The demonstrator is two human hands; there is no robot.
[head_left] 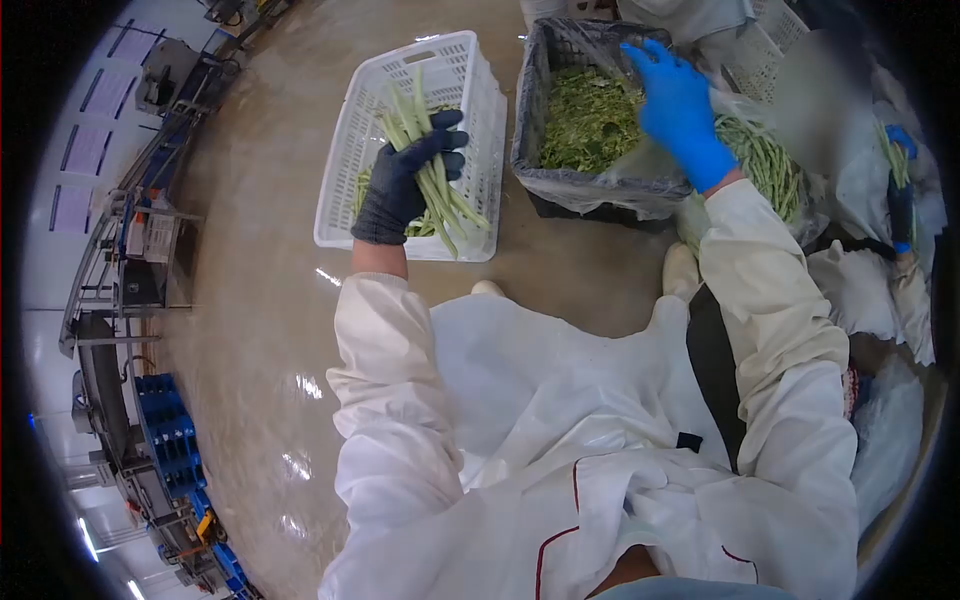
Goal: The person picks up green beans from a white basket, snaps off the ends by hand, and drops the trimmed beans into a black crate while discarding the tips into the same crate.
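My left hand [405, 185], in a dark grey glove, is closed around a bunch of long green beans [432, 180]. It holds them above a white slatted crate [338, 150], where more beans lie at the bottom. My right hand [680, 105] wears a blue glove and hovers over the right side of a black crate [530, 100] lined with clear plastic. Its fingers are stretched out and apart, with nothing seen in them. Chopped green trimmings [590, 120] fill much of the black crate. Right of it, a heap of long beans [760, 165] rests in clear plastic.
At the far right a co-worker's gloved hand [903, 140] is near some beans. Pale crates [765, 40] stand at the top right. Wet brown floor [260, 300] stretches left toward metal equipment [110, 370] and stacked blue crates [170, 430].
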